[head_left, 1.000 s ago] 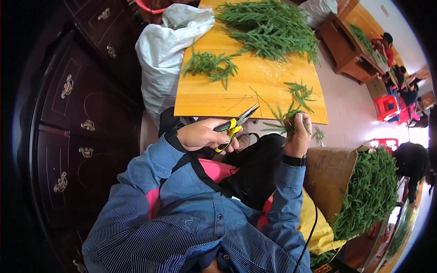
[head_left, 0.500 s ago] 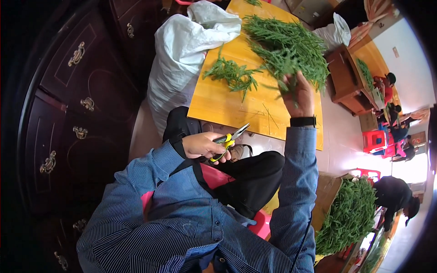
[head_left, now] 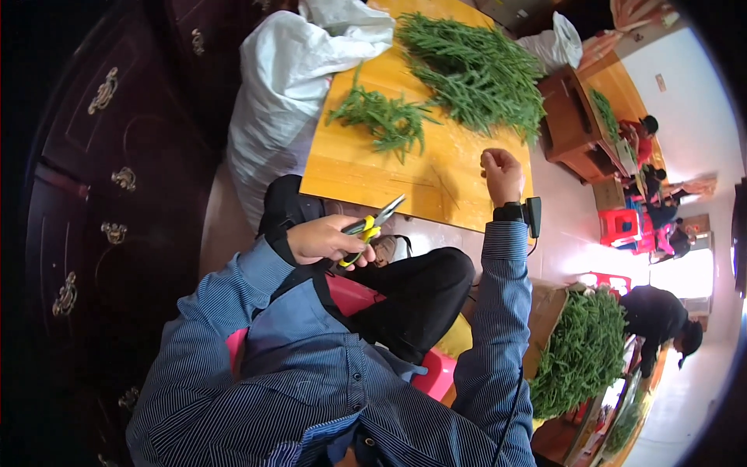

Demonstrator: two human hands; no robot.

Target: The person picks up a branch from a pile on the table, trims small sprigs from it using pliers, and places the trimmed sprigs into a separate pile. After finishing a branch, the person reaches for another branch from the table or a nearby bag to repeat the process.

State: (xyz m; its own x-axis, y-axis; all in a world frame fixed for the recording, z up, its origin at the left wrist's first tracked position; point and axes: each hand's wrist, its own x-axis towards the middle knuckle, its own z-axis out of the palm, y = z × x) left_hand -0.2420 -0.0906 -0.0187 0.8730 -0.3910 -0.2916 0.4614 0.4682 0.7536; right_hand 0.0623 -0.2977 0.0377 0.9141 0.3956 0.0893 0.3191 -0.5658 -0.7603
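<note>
My left hand [head_left: 327, 240] grips needle-nose pliers [head_left: 371, 232] with yellow and black handles, their metal jaws pointing up and right beyond the table's near edge. Over the right part of the yellow wooden table [head_left: 373, 175], my right hand [head_left: 502, 173] has its fingers curled in, and I see nothing sticking out of them. Just beyond that hand lies a large heap of green artificial-looking sprigs [head_left: 475, 74]. A smaller bunch of green sprigs [head_left: 385, 121] rests to its left. A few thin dark stems [head_left: 443, 187] lie near the front edge.
A white woven sack [head_left: 280, 93] stands against the table's left side, beside dark drawers [head_left: 85, 156]. At my right is a cardboard box [head_left: 545, 319] full of greenery [head_left: 580, 350]. Red stools [head_left: 618, 226] and several people at other tables are farther right.
My right hand has come away from the large heap toward me; the green sprig it held is gone from it. The left hand still holds the pliers. The whole view has shifted slightly.
</note>
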